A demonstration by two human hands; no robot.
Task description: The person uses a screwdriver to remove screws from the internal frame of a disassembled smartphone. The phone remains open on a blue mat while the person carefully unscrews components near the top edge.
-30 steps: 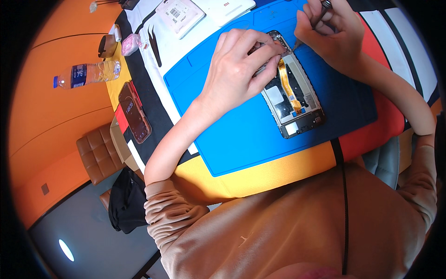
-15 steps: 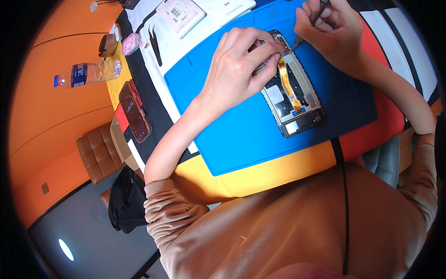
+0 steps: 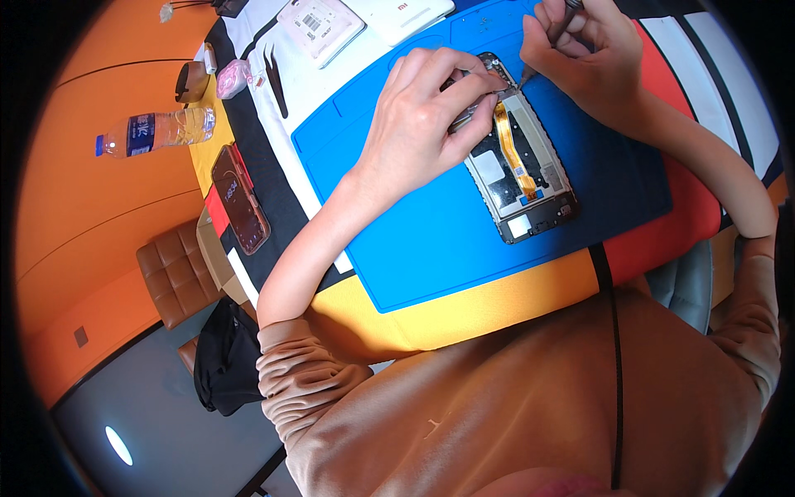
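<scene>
An opened phone (image 3: 546, 166) lies at a slant on a blue work mat (image 3: 431, 240), its inside facing up. An orange-gold ribbon cable (image 3: 512, 149) runs down its middle. My left hand (image 3: 426, 112) is closed on the upper left part of the phone, with thumb and fingertips pinched near its top end. What lies under those fingers is mostly hidden. A dark, slim, pen-like tool (image 3: 566, 23) is gripped in my right hand (image 3: 592, 70), and its pointed tip meets the phone's upper right edge. The tool's exact kind does not show.
Black tweezers (image 3: 276, 83), a pink wrapped bundle (image 3: 234, 78) and a phone (image 3: 240, 199) with a lit screen lie left of the mat. Beyond them is a water bottle (image 3: 157, 131). A pale pink box (image 3: 321, 29) and a white box (image 3: 406, 16) stand at the back.
My right hand and its tool have shifted very slightly left. My left hand and the opened phone are almost unmoved.
</scene>
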